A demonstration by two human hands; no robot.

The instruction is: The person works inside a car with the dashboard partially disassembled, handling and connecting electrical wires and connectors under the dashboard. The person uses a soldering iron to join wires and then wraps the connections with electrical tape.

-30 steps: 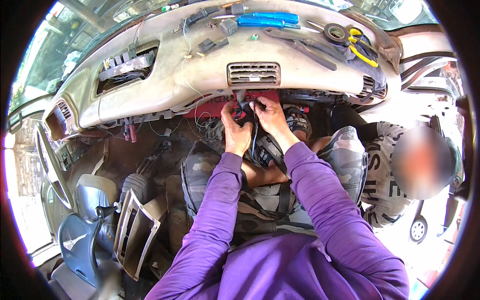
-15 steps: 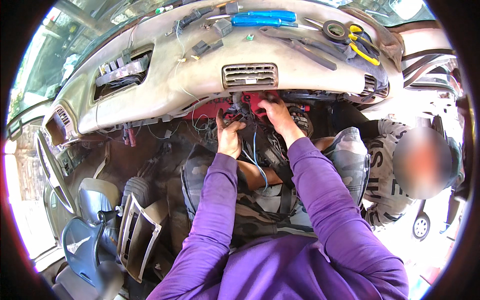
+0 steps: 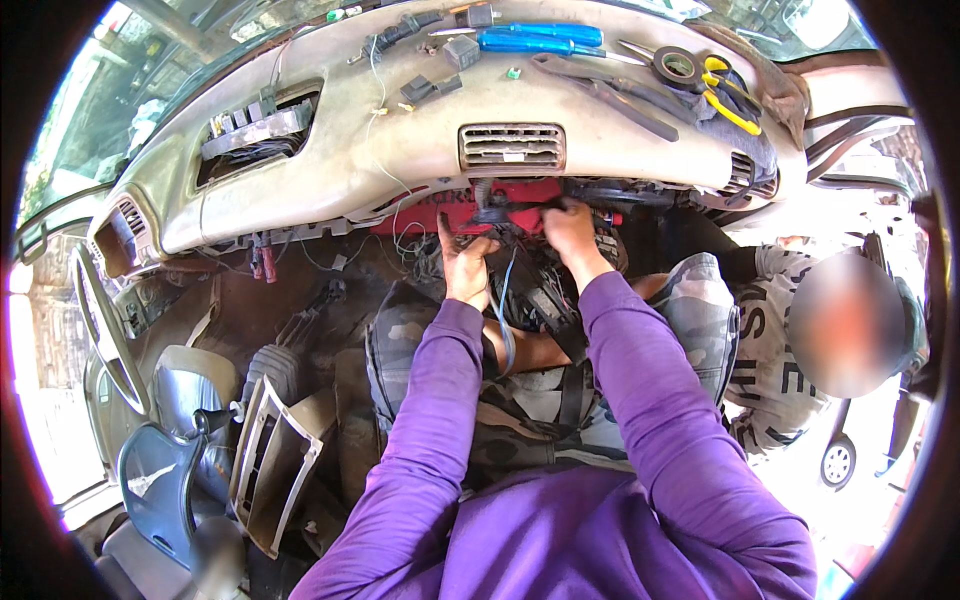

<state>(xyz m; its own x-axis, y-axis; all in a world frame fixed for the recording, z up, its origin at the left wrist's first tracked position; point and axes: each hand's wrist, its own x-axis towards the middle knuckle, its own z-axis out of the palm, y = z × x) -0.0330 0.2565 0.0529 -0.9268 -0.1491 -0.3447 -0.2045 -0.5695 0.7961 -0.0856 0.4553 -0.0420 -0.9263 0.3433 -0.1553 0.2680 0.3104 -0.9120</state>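
My left hand (image 3: pixel 466 265) is under the dashboard, index finger raised and thumb closed on black wiring (image 3: pixel 510 238). My right hand (image 3: pixel 572 232), to its right, is closed on part of that dark bundle; its fingertips are partly hidden. Behind both hands is a red panel (image 3: pixel 445 210). A blue wire (image 3: pixel 508 300) hangs down beside my left hand, over a dark tangle of harness between my knees.
Screwdrivers (image 3: pixel 540 40), black tape (image 3: pixel 676 68), yellow-handled pliers (image 3: pixel 730 112) and connectors lie on the dashboard (image 3: pixel 380 160). A loose trim frame (image 3: pixel 275 460) stands left, beside the gear lever (image 3: pixel 215 420). A co-worker (image 3: pixel 770 330) crouches at the right doorway.
Over the last second my right hand has shifted right and slightly down along the black wiring. My left hand has moved a little lower. The blue wire now hangs lower, bending leftward.
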